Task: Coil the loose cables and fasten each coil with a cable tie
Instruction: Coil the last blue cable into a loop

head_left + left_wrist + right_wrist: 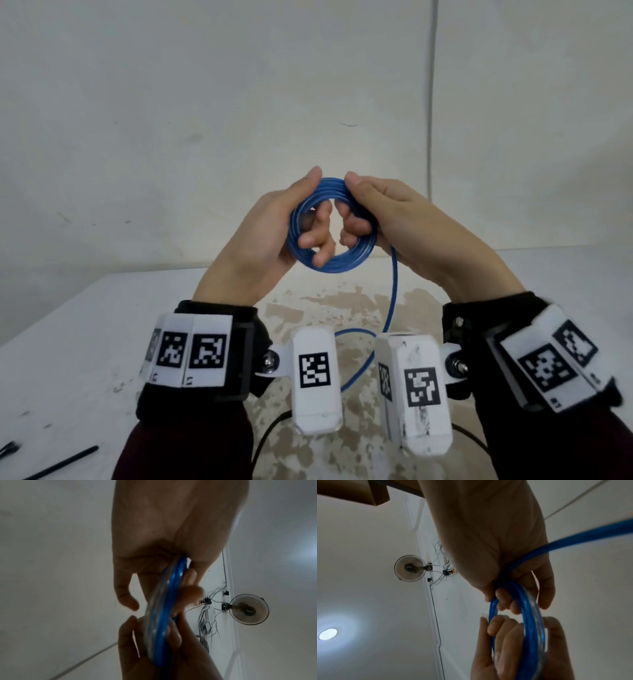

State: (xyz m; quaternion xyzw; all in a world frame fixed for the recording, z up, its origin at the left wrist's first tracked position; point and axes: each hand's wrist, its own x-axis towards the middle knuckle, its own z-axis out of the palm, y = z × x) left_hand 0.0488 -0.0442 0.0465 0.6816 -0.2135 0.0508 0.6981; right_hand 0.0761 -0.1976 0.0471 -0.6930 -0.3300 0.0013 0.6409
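Observation:
A blue cable coil point(342, 265) of several turns is held up above the table, between both hands. My left hand point(281, 219) grips its left side, thumb on top and fingers through the ring. My right hand point(376, 209) pinches the top right of the coil, its fingers curled inside the ring. The loose tail point(394, 291) drops from under the right hand to the table and loops back between my wrists. The left wrist view shows the coil point(163, 608) edge-on between the two hands. In the right wrist view the coil point(534, 628) and its tail point(573, 540) pass through my right hand point(488, 540).
A thin black cable tie point(65, 462) lies on the white, worn table point(102, 325) at the front left, with another black piece point(10, 448) at the edge. A black cable point(274, 431) curves under my wrists. A bare wall stands close behind the table.

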